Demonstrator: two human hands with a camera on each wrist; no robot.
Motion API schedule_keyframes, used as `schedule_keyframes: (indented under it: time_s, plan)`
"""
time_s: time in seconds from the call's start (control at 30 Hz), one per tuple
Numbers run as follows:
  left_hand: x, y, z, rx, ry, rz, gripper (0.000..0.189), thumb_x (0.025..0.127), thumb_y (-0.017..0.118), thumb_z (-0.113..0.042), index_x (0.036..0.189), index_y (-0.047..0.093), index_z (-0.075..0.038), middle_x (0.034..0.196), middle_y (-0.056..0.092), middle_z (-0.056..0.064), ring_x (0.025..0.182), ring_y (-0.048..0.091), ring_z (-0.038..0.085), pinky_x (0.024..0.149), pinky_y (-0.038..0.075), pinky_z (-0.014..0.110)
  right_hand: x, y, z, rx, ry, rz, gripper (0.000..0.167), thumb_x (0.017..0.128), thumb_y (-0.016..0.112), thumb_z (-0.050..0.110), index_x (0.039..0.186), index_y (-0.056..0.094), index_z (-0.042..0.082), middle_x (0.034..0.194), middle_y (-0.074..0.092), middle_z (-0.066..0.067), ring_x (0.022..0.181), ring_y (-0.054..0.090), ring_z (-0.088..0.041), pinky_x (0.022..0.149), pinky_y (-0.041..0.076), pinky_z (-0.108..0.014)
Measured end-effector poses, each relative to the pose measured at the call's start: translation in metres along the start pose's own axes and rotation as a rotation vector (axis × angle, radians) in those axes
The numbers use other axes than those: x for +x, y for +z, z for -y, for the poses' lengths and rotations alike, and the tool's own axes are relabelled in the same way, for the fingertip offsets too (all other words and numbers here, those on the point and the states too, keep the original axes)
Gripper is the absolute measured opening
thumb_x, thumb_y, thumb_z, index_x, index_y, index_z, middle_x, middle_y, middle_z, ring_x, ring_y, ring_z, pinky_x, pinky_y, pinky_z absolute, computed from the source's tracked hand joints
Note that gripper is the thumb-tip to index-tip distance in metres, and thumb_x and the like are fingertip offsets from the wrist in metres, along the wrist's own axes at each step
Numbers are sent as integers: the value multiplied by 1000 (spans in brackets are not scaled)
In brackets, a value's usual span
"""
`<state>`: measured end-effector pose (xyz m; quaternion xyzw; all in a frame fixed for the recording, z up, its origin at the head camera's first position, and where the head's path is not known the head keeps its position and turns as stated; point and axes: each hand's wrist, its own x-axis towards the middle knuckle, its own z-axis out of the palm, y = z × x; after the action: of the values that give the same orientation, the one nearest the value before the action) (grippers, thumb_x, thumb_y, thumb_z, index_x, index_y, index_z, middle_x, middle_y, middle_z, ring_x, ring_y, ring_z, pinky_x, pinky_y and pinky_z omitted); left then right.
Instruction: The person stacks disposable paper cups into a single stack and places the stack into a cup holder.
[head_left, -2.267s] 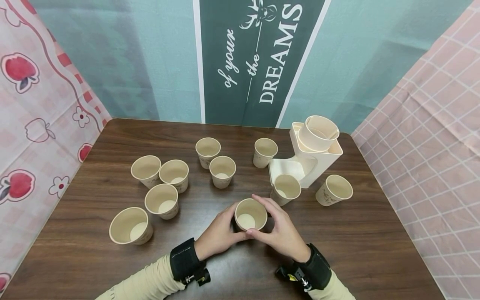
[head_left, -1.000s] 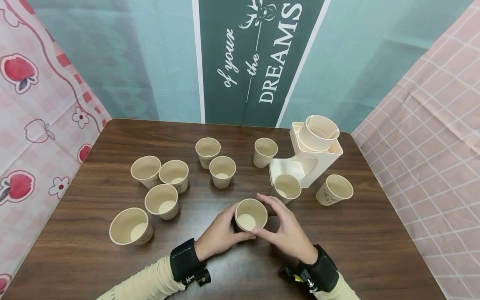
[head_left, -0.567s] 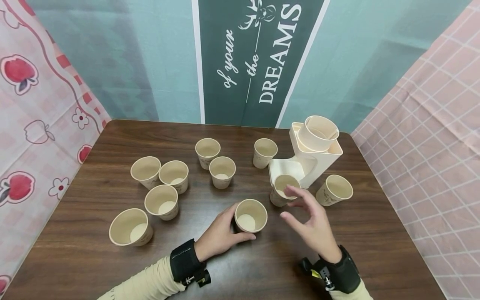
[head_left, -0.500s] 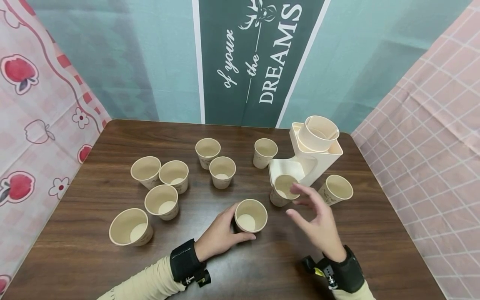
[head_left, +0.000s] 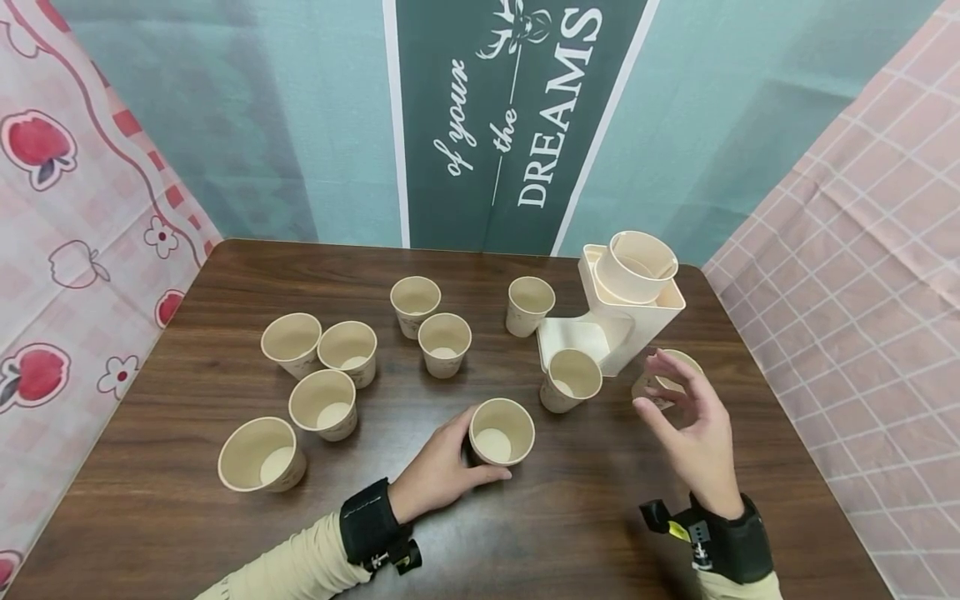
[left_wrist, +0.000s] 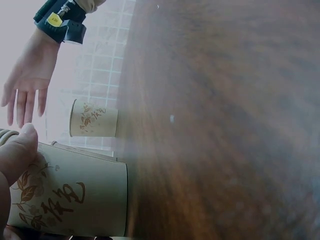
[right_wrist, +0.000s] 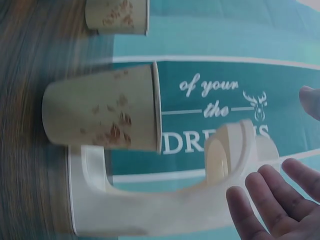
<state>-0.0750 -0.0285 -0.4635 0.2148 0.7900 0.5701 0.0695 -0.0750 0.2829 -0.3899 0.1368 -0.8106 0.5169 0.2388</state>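
Note:
A beige paper cup (head_left: 501,425) stands upright at the front middle of the table. My left hand (head_left: 435,475) holds it from the left side, thumb in front; the left wrist view shows the thumb (left_wrist: 17,155) against the cup's printed wall. My right hand (head_left: 697,437) is raised at the right, fingers spread and loosely curved with nothing between them. It partly covers the rightmost paper cup (head_left: 642,387) in the head view. Just left of it, another paper cup (head_left: 570,382) stands before a cream-white stand shaped like a coffee maker (head_left: 630,333).
Several paper cups stand upright on the left, such as the nearest one (head_left: 262,454). Two more cups, one of them in front (head_left: 446,344), stand at the back middle, and a single cup (head_left: 529,306) is beside the white stand. Cloths border the dark wooden table (head_left: 480,533).
My right hand has let go of the middle cup and moved right, past the cup before the white stand, to the rightmost cup. My left hand and its cup have stayed in place.

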Motion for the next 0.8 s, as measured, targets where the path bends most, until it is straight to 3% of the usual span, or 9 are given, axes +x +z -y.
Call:
schedule_keyframes:
  time_s: [0.13, 0.3, 0.53, 0.8]
  plan:
    - [0, 0, 0, 1, -4, -1, 77, 75, 93, -20, 141, 53, -13, 131, 63, -1, 125, 57, 15, 111, 43, 39, 1, -8, -4, -66, 0, -48, 67, 79, 71, -23, 141, 53, -6, 130, 62, -17, 119, 59, -17, 91, 52, -18]
    - [0, 0, 1, 3, -2, 0, 77, 75, 93, -20, 141, 53, -13, 130, 63, -1, 125, 57, 14, 111, 43, 39, 3, -16, -9, -101, -11, -136, 65, 78, 71, -22, 139, 54, -7, 128, 65, -5, 115, 61, -14, 91, 51, -17]
    - [0, 0, 1, 1, -7, 4, 77, 75, 93, -21, 142, 53, -14, 131, 63, -1, 125, 57, 14, 111, 43, 39, 5, -28, -26, -115, 90, -241, 65, 79, 74, -17, 140, 55, -4, 132, 61, 4, 115, 59, -10, 98, 46, -17]
    - [0, 0, 1, 2, -5, 8, 78, 75, 93, -19, 142, 53, -13, 132, 63, -1, 126, 56, 15, 111, 42, 39, 4, -31, -44, -133, 190, -254, 83, 77, 77, -15, 151, 44, 3, 149, 44, -4, 128, 42, -12, 109, 37, -21]
